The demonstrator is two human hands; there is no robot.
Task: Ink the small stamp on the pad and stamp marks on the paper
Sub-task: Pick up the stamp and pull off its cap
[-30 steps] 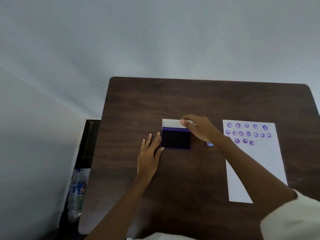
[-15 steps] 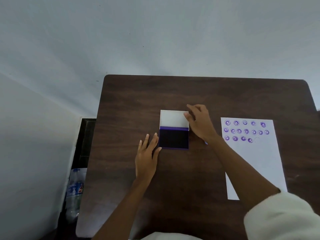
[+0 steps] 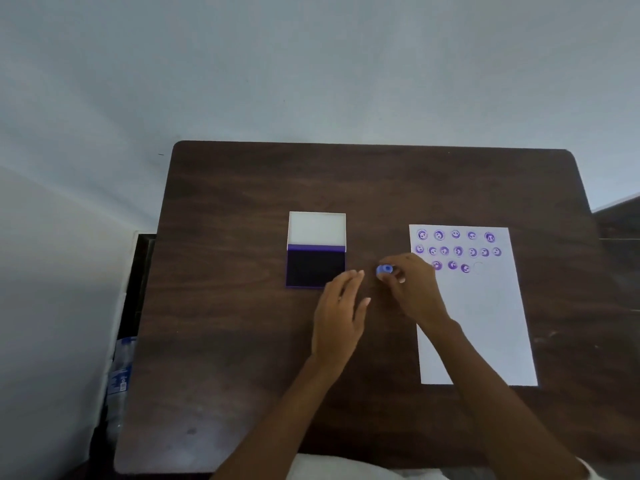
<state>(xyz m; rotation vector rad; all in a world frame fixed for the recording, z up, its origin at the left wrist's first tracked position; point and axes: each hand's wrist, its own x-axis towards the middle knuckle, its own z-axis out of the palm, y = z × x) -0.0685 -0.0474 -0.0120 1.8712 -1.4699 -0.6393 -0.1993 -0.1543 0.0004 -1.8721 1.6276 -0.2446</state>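
Observation:
The purple ink pad (image 3: 316, 268) lies open in the middle of the dark wooden table (image 3: 242, 341), its white lid (image 3: 317, 227) flipped back behind it. A white paper (image 3: 485, 323) with several purple smiley marks near its top lies to the right. The small round blue stamp (image 3: 384, 270) sits between pad and paper. My right hand (image 3: 414, 289) has its fingertips closed around the stamp. My left hand (image 3: 341, 317) hovers with fingers apart just right of the pad's near corner, holding nothing.
A plastic water bottle (image 3: 119, 375) stands on the floor off the table's left edge, next to a dark frame. White walls lie behind and to the left. A dark surface edge shows at the far right.
My right hand left the pad's lid, now fully open, and came back to grip the stamp. My left hand moved from the pad's left side to its right near corner.

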